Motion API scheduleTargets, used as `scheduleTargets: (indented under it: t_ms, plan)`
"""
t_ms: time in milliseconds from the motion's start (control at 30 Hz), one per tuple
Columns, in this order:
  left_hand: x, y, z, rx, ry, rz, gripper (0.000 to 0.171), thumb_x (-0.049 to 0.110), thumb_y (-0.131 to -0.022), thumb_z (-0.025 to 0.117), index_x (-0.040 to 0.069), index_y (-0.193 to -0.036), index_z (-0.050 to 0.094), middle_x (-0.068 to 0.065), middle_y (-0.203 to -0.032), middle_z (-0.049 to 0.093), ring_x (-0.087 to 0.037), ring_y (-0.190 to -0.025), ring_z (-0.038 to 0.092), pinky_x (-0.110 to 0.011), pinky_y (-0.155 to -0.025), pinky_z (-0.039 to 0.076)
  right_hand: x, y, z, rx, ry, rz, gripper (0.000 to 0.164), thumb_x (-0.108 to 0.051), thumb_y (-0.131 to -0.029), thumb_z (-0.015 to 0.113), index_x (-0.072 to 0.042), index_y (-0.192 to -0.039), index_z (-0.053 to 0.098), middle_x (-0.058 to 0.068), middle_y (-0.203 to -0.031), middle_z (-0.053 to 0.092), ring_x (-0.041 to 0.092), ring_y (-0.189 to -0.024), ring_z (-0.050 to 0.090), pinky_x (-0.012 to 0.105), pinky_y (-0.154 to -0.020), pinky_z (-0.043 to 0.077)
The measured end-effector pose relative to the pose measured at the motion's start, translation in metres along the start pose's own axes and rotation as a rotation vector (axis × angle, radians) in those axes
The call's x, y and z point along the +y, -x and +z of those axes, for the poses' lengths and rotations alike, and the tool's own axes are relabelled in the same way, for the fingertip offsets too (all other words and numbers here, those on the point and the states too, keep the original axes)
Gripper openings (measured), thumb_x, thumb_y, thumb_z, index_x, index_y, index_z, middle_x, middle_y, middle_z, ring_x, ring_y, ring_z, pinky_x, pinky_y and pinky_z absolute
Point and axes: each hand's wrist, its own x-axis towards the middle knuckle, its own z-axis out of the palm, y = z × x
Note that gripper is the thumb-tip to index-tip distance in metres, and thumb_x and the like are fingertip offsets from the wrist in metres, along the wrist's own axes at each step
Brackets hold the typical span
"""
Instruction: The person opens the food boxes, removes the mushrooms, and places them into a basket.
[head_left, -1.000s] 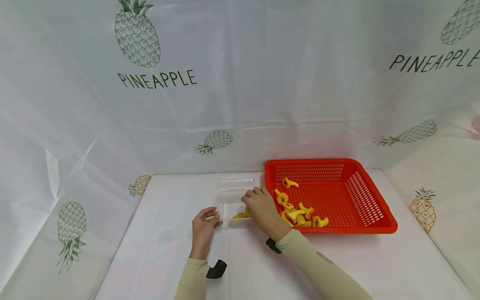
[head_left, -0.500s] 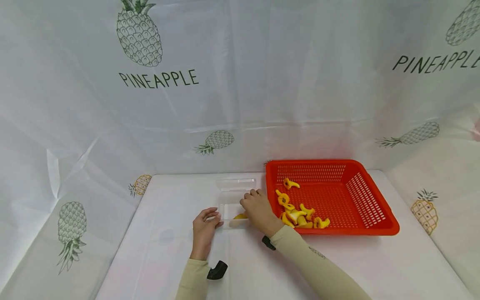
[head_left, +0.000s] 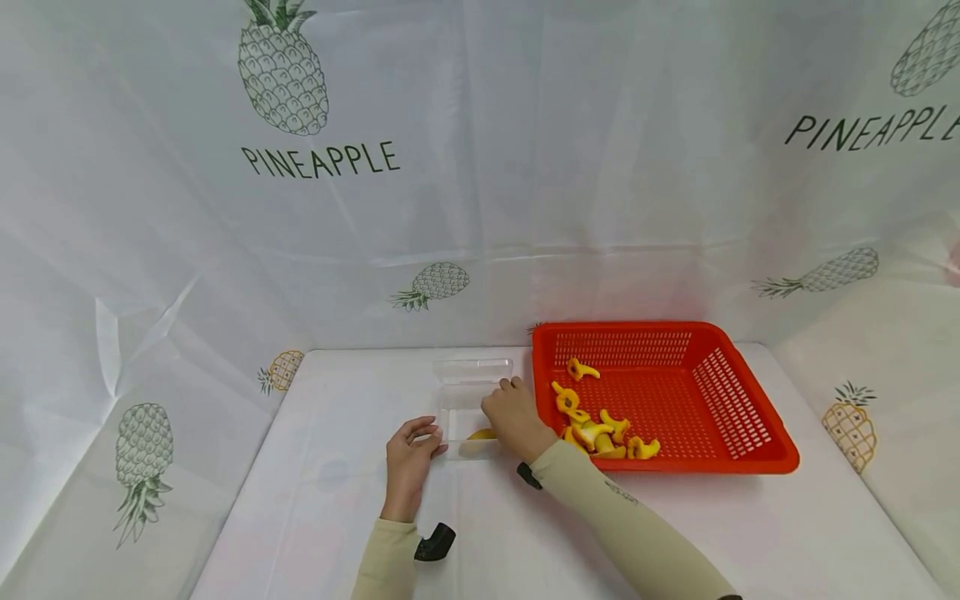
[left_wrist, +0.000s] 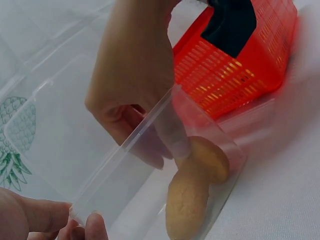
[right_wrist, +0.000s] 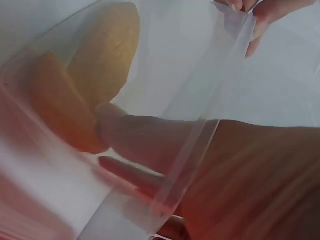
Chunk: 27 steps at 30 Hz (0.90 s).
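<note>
A clear plastic box [head_left: 454, 450] with its lid [head_left: 472, 369] folded back stands left of the basket. My left hand [head_left: 408, 458] pinches the box's near left rim; in the left wrist view the thumb and fingers [left_wrist: 50, 217] meet at that edge. My right hand [head_left: 517, 421] reaches down inside the box's right end, fingertips on a yellow mushroom [right_wrist: 62, 107]. Against it lies a second, tan one, an elongated mushroom [right_wrist: 107, 52], seen through the clear wall. In the head view the right hand hides most of both.
A red perforated basket [head_left: 738, 333] stands right of the box, close to my right hand. Several yellow trumpet-shaped mushrooms [head_left: 592, 433] lie along its left side. A white sheet printed with pineapples hangs behind the white table [head_left: 337, 517].
My right hand and forearm have shifted slightly left inside the box. The left hand stays at the rim. The basket's mushrooms look the same.
</note>
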Motion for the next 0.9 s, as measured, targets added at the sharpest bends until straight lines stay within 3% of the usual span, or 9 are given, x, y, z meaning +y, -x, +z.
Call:
scheduleTargets:
  t_ms: [200,433,567,900]
  plan:
    - [0.000,0.000,0.000,-0.007,-0.003,-0.002,0.032,-0.008,-0.098,0.067,-0.013,-0.129,0.061,-0.013,-0.106,0.063,-0.015,-0.079,0.066,-0.026,-0.074,0.065,-0.001,-0.003,-0.002,-0.043,0.023,0.002,0.031,-0.031,-0.079,0.094,-0.016,-0.103,0.083,0.004,-0.097,0.080,0.022,-0.088,0.064,0.033,-0.093,0.054]
    - [-0.001,-0.001,-0.001,-0.002,0.000,0.000,0.032,-0.009,-0.097,0.067,-0.013,-0.128,0.061,-0.013,-0.105,0.064,-0.014,-0.078,0.065,-0.024,-0.072,0.064,-0.001,-0.002,0.000,-0.012,-0.143,0.073,0.027,-0.024,-0.079,0.094,-0.013,-0.100,0.082,0.005,-0.093,0.079,0.023,-0.087,0.063,0.037,-0.093,0.053]
    - [0.000,-0.001,-0.001,0.001,-0.001,0.000,0.031,-0.009,-0.097,0.067,-0.013,-0.128,0.061,-0.012,-0.105,0.063,-0.015,-0.078,0.065,-0.025,-0.073,0.065,-0.003,-0.001,0.002,0.073,-0.242,0.113,0.018,-0.020,-0.081,0.093,-0.012,-0.094,0.084,0.005,-0.089,0.079,0.024,-0.086,0.061,0.038,-0.090,0.053]
    - [-0.001,0.000,-0.001,-0.010,0.001,0.002,0.032,-0.008,-0.097,0.067,-0.013,-0.129,0.061,-0.012,-0.106,0.063,-0.014,-0.078,0.065,-0.027,-0.075,0.065,-0.006,0.010,-0.011,0.386,-0.226,0.124,0.016,-0.012,-0.079,0.093,-0.018,-0.092,0.085,0.000,-0.093,0.076,0.023,-0.095,0.061,0.036,-0.088,0.055]
